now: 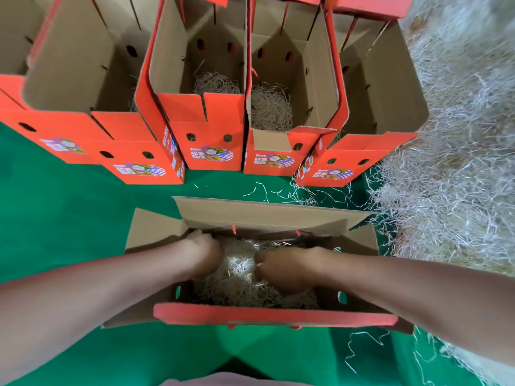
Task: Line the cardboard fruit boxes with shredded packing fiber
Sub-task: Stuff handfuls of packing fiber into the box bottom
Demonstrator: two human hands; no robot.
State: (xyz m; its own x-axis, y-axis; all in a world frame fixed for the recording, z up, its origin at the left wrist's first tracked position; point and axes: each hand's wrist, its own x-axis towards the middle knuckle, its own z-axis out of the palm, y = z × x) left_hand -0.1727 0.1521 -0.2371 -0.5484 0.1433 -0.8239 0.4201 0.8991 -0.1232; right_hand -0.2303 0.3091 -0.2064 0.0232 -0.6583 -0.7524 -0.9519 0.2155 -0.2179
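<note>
While the box (276, 314) lies crosswise, left hand (206, 254) and right hand (287, 267) dig into fiber (239, 280), grip unseen.

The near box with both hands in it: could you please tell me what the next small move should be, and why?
Probably spread the fiber outward toward the ends of the near box. It sits heaped in the middle between the left hand and right hand, and looks thinner toward the ends.
</note>
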